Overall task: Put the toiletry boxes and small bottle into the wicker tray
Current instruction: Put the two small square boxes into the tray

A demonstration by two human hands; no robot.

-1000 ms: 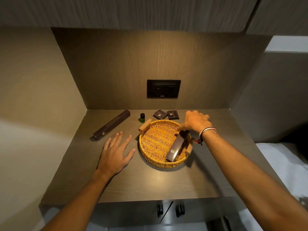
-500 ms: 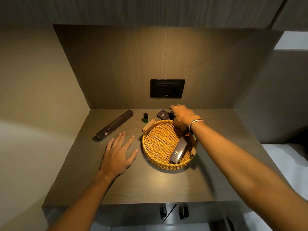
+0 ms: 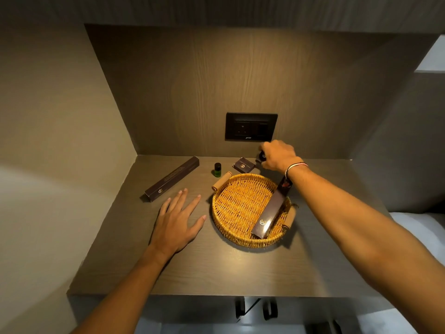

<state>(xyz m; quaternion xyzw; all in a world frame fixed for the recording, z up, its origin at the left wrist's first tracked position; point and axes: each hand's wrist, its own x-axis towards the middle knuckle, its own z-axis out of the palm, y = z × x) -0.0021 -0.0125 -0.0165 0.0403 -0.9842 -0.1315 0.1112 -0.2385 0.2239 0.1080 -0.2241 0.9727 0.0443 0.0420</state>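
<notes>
Dim wooden surface (image 3: 216,268): right hand (image 3: 277,155) has left the long box (image 3: 271,213) in the tray (image 3: 231,203) and now grips a small box behind it, left hand (image 3: 178,220) open flat, bottle (image 3: 217,169) still outside.

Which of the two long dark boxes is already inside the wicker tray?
The long box on the right leans inside the wicker tray; the left long box lies on the shelf.

Two long dark boxes: one (image 3: 269,215) lies inside the wicker tray (image 3: 237,208), the other (image 3: 172,178) left of the tray. Two small square boxes behind the tray: one (image 3: 243,165) lies free, one (image 3: 261,157) is in the right hand (image 3: 278,155). One small green bottle (image 3: 217,169), behind the tray's left handle. One tray. Two hands, the left hand (image 3: 177,221) left of the tray.
</notes>
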